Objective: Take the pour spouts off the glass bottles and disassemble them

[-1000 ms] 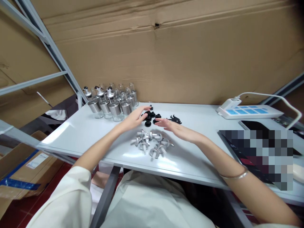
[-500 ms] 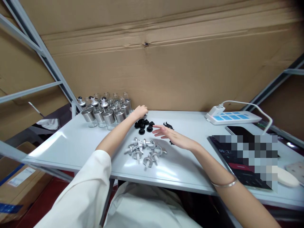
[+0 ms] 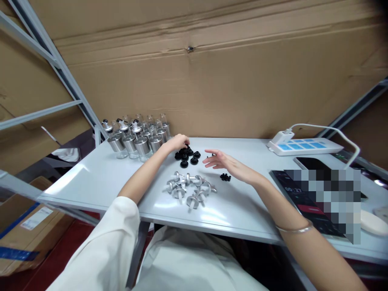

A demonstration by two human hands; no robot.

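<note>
My left hand [image 3: 178,142] is at the far edge of a pile of black ringed stoppers [image 3: 184,157]. Its fingers curl down over the topmost ones, and what they pinch, if anything, is hidden. To the right of the pile, my right hand [image 3: 223,162] hovers over the table with fingers stretched apart, holding nothing. Behind its fingers, small black parts [image 3: 213,154] are partly covered. A cluster of tiny black pieces [image 3: 225,177] lies just below this hand. Closer to me, several silver pourer caps with spouts [image 3: 192,201] lie loosely grouped.
Glass bottles with steel sleeves [image 3: 142,146] stand in rows at the back left, a few wearing pourer tops. On the right are a white power strip [image 3: 306,146] with a cable, a phone [image 3: 312,165] and a tablet [image 3: 287,188]. Cardboard [image 3: 230,93] walls the back.
My left hand has come from behind the stoppers onto their top edge. My right hand has shifted slightly rightward, uncovering the tiny black pieces. The camera view has moved a little.
</note>
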